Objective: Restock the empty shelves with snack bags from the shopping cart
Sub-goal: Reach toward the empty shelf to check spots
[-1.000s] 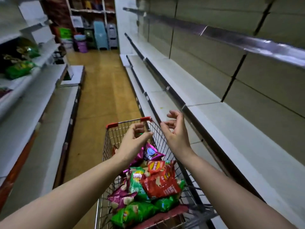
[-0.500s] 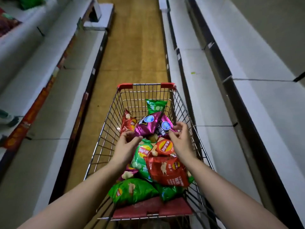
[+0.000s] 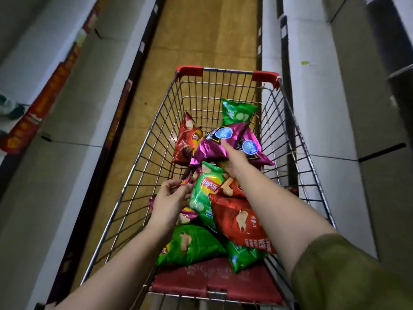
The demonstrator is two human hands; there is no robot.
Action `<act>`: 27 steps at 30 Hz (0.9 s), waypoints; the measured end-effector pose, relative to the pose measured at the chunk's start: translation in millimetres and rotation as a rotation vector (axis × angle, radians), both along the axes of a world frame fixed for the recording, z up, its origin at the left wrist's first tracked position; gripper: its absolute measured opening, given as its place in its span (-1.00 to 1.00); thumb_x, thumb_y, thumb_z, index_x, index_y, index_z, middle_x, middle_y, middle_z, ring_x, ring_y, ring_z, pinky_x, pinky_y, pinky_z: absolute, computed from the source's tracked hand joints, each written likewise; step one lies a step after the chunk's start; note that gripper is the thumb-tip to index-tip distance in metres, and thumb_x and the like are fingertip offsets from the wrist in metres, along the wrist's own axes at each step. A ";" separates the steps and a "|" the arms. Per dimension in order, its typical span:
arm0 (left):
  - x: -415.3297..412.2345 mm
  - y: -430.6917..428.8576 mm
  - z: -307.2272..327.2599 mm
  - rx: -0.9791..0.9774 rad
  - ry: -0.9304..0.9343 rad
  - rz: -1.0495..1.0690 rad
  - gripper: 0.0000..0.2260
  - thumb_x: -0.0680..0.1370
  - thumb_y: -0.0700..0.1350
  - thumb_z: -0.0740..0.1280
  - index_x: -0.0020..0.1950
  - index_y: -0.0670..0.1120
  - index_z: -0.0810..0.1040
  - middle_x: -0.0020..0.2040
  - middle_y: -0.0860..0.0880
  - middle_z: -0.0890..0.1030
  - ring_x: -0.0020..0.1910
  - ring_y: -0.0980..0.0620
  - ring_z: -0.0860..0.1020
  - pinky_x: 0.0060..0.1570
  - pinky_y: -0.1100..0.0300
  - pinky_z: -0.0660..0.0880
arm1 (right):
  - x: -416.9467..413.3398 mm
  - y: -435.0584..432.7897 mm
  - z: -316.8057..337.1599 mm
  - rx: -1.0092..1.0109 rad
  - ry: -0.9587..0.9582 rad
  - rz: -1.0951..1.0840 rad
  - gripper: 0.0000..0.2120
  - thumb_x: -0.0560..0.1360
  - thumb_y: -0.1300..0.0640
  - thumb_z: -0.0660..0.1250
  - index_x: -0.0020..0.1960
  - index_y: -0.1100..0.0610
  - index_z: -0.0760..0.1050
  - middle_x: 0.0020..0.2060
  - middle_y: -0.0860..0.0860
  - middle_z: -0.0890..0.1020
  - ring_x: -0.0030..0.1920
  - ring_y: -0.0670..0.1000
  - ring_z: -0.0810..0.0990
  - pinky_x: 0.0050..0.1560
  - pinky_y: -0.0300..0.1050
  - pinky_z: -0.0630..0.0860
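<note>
1. Looking down into a wire shopping cart heaped with snack bags, both grips inside the basket.
2. Left grip: thumb and fingertips pressed together, pinching the corner of a purple packet, the rest of it mostly hidden beneath that grip.
3. Right grip: forefinger laid straight along a shiny magenta bag on top of the heap. Other fingers tucked out of sight under the bag's edge, so cannot tell whether clasping or only touching.
4. Just right of that grip, a second magenta bag with the same blue badge.
5. Between the two grips, a green Lay's bag, tilted. Touching it, beneath the right forearm, a red bag.
6. Beyond the right grip, at the cart's far end, a cucumber-print green bag. Left of that grip, against the wire wall, a dark red bag.
7. Nearer than the left grip, a large green bag and a small green bag, both against a red seat flap.
8. Out to either side of the grips, white shelves. Ahead of the cart, yellow-brown floor.
9. Olive sleeve on the right arm.
</note>
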State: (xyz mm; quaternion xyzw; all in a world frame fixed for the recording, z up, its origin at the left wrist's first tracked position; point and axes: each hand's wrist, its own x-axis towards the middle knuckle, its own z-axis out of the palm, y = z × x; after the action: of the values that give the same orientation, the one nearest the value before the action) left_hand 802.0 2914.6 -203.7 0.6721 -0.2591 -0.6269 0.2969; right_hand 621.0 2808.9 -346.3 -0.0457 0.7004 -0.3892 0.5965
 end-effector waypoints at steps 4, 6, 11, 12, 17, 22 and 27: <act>9.9 -4.1 -12.2 0.025 -0.039 -0.021 -0.77 0.56 -0.20 0.31 0.19 -0.17 0.41 -0.02 -0.15 0.58 -0.18 0.04 0.55 -0.39 0.33 0.50 | 5.3 -21.0 -25.4 0.047 -0.083 -0.089 -0.08 0.21 -0.17 0.55 0.42 0.12 0.24 0.32 0.12 0.43 0.21 0.26 0.51 0.17 0.19 0.51; 12.2 -4.3 -14.9 0.030 -0.042 -0.034 -0.76 0.56 -0.20 0.30 0.21 -0.18 0.40 0.01 -0.17 0.57 -0.18 0.04 0.55 -0.37 0.33 0.52 | 9.4 -22.1 -22.5 0.032 -0.080 -0.139 -0.31 0.38 0.03 0.49 0.40 0.16 0.27 0.31 0.15 0.43 0.20 0.24 0.51 -0.14 0.03 0.62; 11.6 -0.6 -13.9 0.035 -0.033 -0.049 -0.75 0.55 -0.20 0.31 0.21 -0.20 0.41 -0.02 -0.17 0.55 -0.16 0.02 0.54 -0.22 0.22 0.50 | 19.2 -3.4 9.2 -0.067 -0.059 -0.201 -0.67 0.49 0.37 0.31 0.22 0.26 0.33 0.16 0.20 0.51 0.04 0.14 0.55 0.02 0.11 0.56; 10.5 0.4 -13.1 0.034 -0.036 -0.060 -0.73 0.55 -0.20 0.32 0.22 -0.21 0.41 -0.02 -0.17 0.54 -0.15 0.01 0.53 -0.22 0.22 0.51 | 19.1 4.0 19.9 -0.092 -0.073 -0.206 -0.69 0.49 0.39 0.29 0.20 0.26 0.34 0.09 0.19 0.51 -0.05 0.11 0.55 0.09 0.16 0.53; 4.5 5.3 -0.7 0.005 -0.075 -0.153 -0.70 0.54 -0.17 0.33 0.24 -0.20 0.41 0.01 -0.17 0.55 -0.09 -0.01 0.53 -0.12 0.16 0.49 | -8.9 36.7 84.1 -0.240 -0.104 -0.186 -0.44 0.47 0.36 0.33 0.41 0.32 0.22 0.29 0.21 0.42 0.11 0.18 0.52 -0.26 0.05 0.64; 2.7 -7.3 36.5 -0.113 -0.137 -0.237 -0.69 0.52 -0.21 0.36 0.23 -0.19 0.40 0.08 -0.12 0.53 0.06 -0.07 0.53 0.15 0.07 0.48 | -45.8 75.0 151.6 -0.318 -0.046 0.040 -0.57 0.46 0.30 0.35 0.30 0.36 0.36 0.13 0.22 0.57 0.00 0.20 0.62 -0.33 0.02 0.64; 3.6 -23.8 80.2 -0.369 -0.265 -0.450 -0.49 0.43 -0.15 0.47 0.31 -0.11 0.36 0.06 0.09 0.42 -0.02 0.15 0.45 0.03 0.33 0.38 | -68.9 108.0 206.2 -0.388 0.032 0.390 -0.75 0.46 0.28 0.32 0.14 0.23 0.48 -0.06 0.13 0.66 -0.14 0.10 0.66 -0.19 0.08 0.63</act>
State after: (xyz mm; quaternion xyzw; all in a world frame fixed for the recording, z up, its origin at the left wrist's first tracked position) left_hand 805.6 2890.8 -123.5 0.6086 -0.5470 -0.5261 0.2315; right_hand 552.1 2916.9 -140.2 -0.2991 0.6001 -0.3931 0.6292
